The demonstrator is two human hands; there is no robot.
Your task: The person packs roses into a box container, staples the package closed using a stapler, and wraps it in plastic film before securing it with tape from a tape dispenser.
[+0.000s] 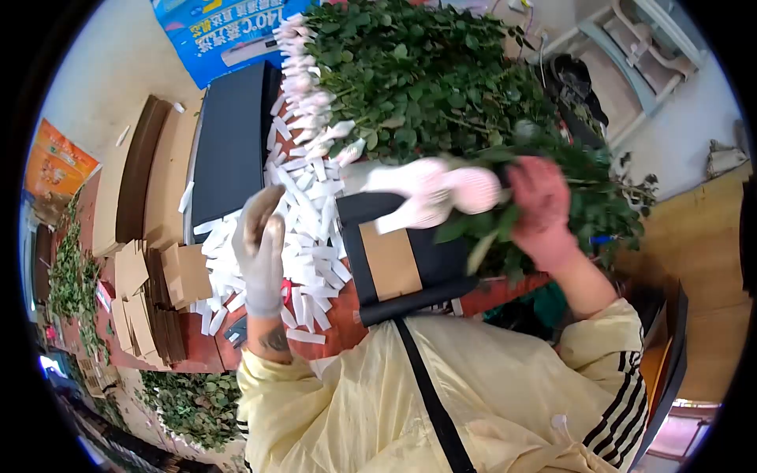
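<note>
My right hand [540, 211], in a pinkish-red glove, is closed around the leafy stems of a few pink roses [475, 190]. Their heads, blurred by motion, point left above a black mat [355, 272], and a white sleeve shows near them. Across the mat lies a piece of brown cardboard [390, 264]. My left hand [262, 251], in a pale glove with brownish fingertips, hovers over a heap of white paper sleeves [303, 209]. Its fingers are curved and apart from the thumb, with nothing visible between them.
Behind the mat lies a large pile of leafy rose stems [426, 71], with wrapped heads [296, 71] along its left side. Left of the sleeves are a black panel [229, 142] and stacked cardboard pieces [142, 299]. A pale metal frame [631, 63] stands at the upper right.
</note>
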